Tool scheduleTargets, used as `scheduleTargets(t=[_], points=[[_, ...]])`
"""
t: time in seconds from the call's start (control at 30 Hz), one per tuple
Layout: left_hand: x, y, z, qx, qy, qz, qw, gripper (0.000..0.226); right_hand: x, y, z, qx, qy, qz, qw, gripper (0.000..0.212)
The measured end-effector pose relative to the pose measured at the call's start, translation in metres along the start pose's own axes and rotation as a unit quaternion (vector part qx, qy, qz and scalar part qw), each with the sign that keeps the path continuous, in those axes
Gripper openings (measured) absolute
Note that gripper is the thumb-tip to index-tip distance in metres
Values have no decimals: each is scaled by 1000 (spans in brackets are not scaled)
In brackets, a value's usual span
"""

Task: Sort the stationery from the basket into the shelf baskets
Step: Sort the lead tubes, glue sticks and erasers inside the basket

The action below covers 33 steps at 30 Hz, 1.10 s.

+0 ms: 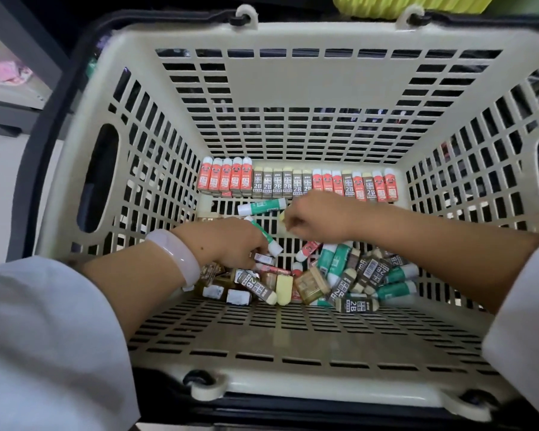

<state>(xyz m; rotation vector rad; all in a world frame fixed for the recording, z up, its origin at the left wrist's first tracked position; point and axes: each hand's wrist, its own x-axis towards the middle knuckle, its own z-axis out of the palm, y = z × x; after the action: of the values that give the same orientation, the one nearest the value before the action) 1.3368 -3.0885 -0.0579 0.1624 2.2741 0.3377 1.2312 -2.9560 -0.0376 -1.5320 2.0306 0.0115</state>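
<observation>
Reaching into basket (75, 169): left hand (231, 241) grip clamped on green glue stick (263, 236); right hand (311, 219) grip curled, contents unclear. Sticks light, rigid, smooth; pinch mid-barrel.

Both arms bare from mid-forearm. White sleeves (44, 331) pushed back on each. Pale, glossy white bangle (176, 256) on left wrist.
</observation>
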Motion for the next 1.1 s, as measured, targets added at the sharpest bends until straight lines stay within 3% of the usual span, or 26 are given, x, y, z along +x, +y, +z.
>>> scheduleTargets(t=[0.07,0.13,0.47,0.63,0.77,0.83,1.1], points=[[0,5,0,-9,-20,1,1000,36,1,-15,13,65,-85,-26,994,24],[1,8,-1,-24,-33,-6,999,36,1,-23,26,58,-145,-28,987,28],[-3,12,-9,-96,-85,-51,990,20,5,-18,37,169,-229,47,958,38],[-9,12,-26,-176,-136,-56,973,24,10,-21,41,215,-201,82,952,34],[-14,15,-28,-119,-207,-45,970,59,10,-25,42,244,-179,89,949,29],[-14,13,-24,-74,-217,-44,972,66,10,-25,42,242,-172,91,951,29],[-8,10,-14,-93,-156,-8,983,43,10,-13,29,292,-145,115,939,28]])
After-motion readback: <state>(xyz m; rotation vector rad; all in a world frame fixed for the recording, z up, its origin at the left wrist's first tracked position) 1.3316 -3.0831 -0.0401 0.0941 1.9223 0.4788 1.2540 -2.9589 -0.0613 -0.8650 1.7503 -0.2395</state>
